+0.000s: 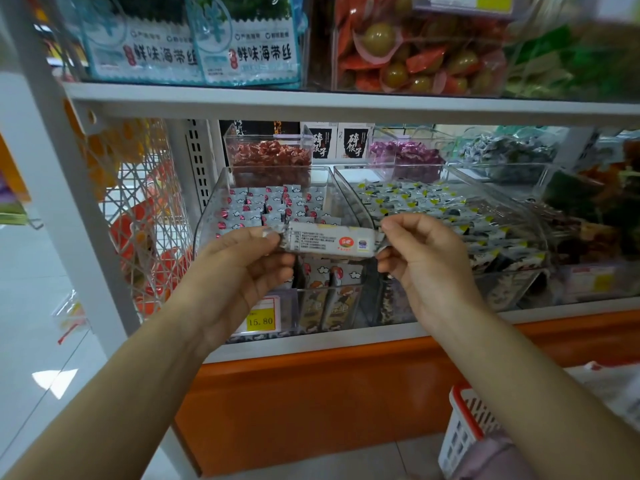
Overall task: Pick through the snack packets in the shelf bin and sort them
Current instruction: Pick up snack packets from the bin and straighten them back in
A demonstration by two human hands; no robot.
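The snack packet (329,242) is held over the front of the clear shelf bin (209,206). It is stretched flat between 2 hands, its long axis running left to right and its printed back toward us. The left hand (242,261) pinches the left crimped end between thumb and fingers, and the right hand (412,251) pinches the right end the same way. Neither is nearer, since each has 1 end. We judge the coming move turns on which hand lets go, because the packet sits straight above the bin's front compartment. On the packet we make out only a red-orange oval logo; the small print is too fine to read. Low on the bin's front, a yellow price tag (260,320) reads 15.80. Above the bin, seaweed bags (263,53) read 鲜味海带丝. Behind it, boxes (353,143) read 碎银子.
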